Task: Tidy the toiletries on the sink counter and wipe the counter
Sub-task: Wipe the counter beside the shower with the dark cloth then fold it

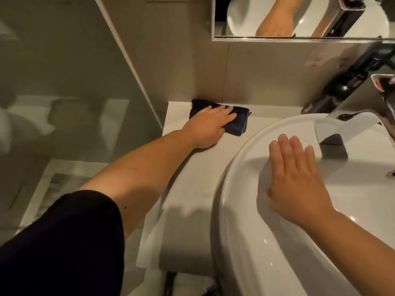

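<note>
A folded dark blue cloth [303, 122] lies on the white counter [192, 171] in its far left corner, against the tiled wall. My left hand [208, 127] lies flat on top of the cloth, fingers stretched along it and thumb tucked at its near edge. My right hand [296, 180] rests palm down, fingers apart, on the rim of the round white basin [235, 242]. It holds nothing. No toiletries show in this view.
A chrome tap [350, 129] reaches over the basin from the right. A mirror [299, 18] hangs on the wall above. A glass shower screen [119, 60] borders the counter's left edge, with a floor mat [53, 184] below.
</note>
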The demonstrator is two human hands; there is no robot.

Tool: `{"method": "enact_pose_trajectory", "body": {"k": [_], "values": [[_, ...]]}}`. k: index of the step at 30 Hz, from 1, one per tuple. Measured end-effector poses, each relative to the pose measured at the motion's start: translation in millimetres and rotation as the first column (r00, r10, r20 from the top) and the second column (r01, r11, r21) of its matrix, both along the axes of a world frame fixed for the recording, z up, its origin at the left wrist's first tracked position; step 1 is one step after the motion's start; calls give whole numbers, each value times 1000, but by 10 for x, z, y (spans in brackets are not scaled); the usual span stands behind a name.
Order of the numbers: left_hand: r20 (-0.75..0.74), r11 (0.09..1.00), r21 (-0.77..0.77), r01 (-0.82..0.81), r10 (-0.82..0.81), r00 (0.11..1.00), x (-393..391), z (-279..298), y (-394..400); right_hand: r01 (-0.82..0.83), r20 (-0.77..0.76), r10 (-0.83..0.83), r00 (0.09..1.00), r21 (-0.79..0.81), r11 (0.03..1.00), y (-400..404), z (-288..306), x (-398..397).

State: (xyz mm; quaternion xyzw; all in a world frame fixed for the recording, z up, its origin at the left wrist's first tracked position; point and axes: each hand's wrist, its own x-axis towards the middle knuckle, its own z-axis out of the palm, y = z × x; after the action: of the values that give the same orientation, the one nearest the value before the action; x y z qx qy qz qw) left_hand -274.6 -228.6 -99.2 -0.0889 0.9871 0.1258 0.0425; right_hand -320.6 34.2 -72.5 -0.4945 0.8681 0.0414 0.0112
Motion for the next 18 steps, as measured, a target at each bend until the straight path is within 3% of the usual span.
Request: {"method": "enact_pose_trajectory", "body": {"k": [8, 18], "values": [[-7, 992, 127, -15, 16, 1000, 621, -16, 428, 18, -11, -17, 1000, 124, 992, 6, 110, 24], [-12, 979, 86, -186, 188, 982, 1858, 40, 1344, 5, 129, -24, 991, 146, 989, 60, 353, 32]]}}
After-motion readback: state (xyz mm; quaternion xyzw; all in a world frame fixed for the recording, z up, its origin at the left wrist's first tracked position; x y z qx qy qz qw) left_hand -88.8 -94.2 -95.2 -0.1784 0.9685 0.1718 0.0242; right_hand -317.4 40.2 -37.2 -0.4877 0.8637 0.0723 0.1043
